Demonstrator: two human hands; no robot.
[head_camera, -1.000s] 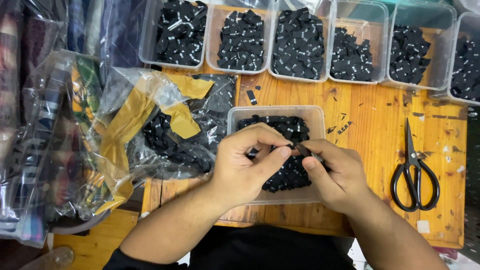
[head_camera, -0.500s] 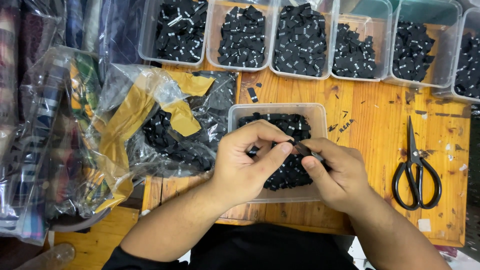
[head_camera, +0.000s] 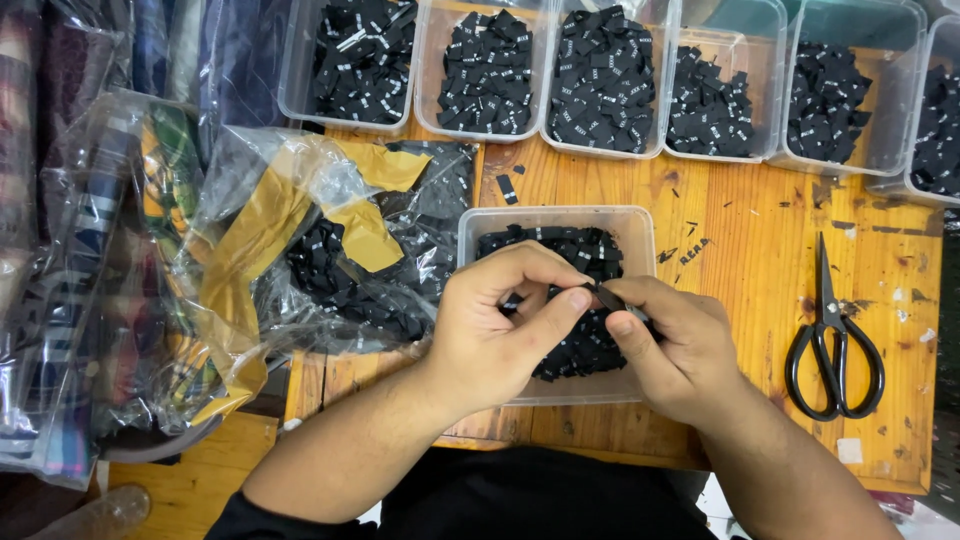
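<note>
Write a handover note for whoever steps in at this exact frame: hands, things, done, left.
Left hand and right hand: both pinch one small black label over the clear tub of black labels.
Six sorted tubs line the far edge, all holding labels.
Torn plastic bag to the left holds more labels; scissors lie to the right, untouched.
Left, likely: the front tub and the bag.
</note>
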